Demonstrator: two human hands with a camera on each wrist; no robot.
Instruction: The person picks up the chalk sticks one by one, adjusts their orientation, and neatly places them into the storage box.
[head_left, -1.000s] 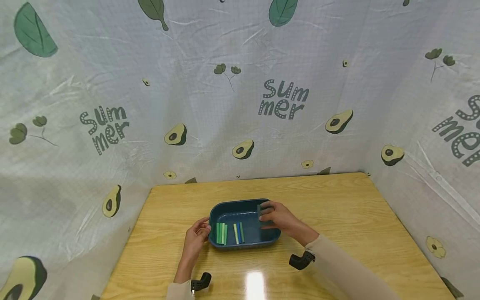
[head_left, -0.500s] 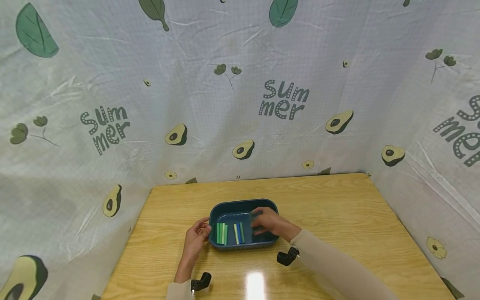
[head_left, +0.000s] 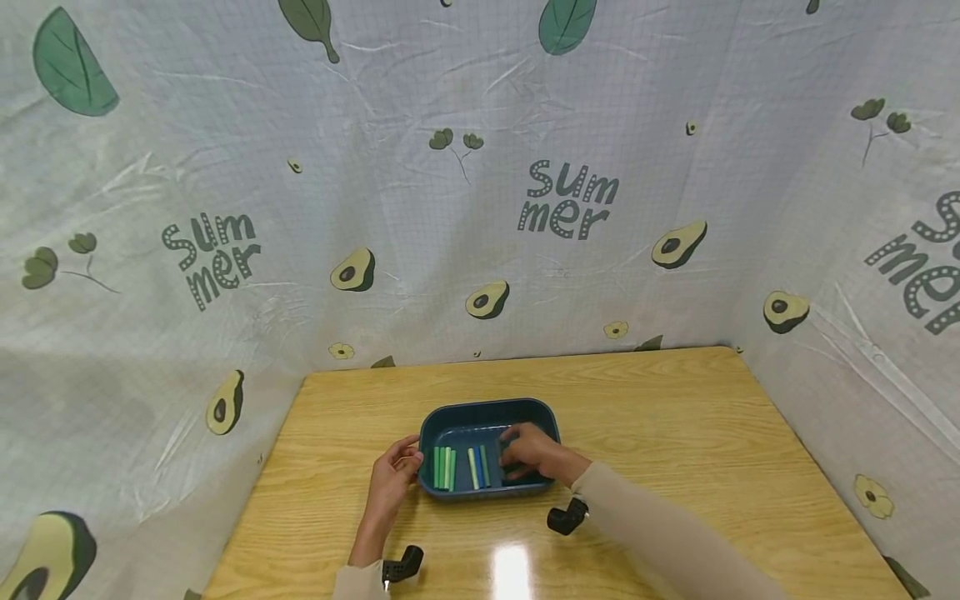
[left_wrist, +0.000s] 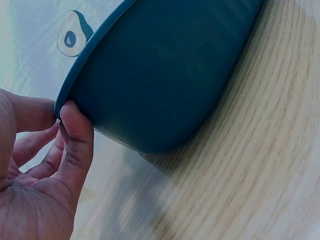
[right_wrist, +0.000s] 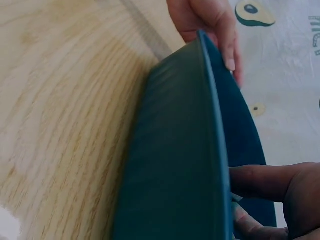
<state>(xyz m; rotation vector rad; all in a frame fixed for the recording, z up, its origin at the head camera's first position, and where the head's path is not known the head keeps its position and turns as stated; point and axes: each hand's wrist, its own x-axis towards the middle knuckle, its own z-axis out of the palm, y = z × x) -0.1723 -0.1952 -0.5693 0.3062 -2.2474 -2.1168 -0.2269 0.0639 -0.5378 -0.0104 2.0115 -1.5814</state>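
A dark teal tub (head_left: pixel 491 493) with rounded corners rests on the wooden table. My left hand (head_left: pixel 392 472) is at its left end, and the left wrist view shows the thumb and a finger (left_wrist: pixel 78 127) pinching the rim. Inside lie short chalk-like sticks in two side-by-side groups: several green and pale green sticks (head_left: pixel 444 468) at left, and a pale yellow, a blue and a dark green stick (head_left: pixel 477 467) beside them. My right hand (head_left: pixel 532 450) reaches into the right half. Between its thumb and fingers the pale end of a stick (right_wrist: pixel 236 197) shows; the tub wall hides the rest.
The wooden table (head_left: pixel 660 417) extends around the tub on every side. A white sheet (head_left: pixel 420 208) printed with avocados and leaves hangs behind and at both sides. Each wrist carries a black camera mount (head_left: pixel 567 517).
My right hand, holding a dark stick upright at the tub's right side, has moved left and down into the tub, close to the right group. My left hand has stayed on the rim.
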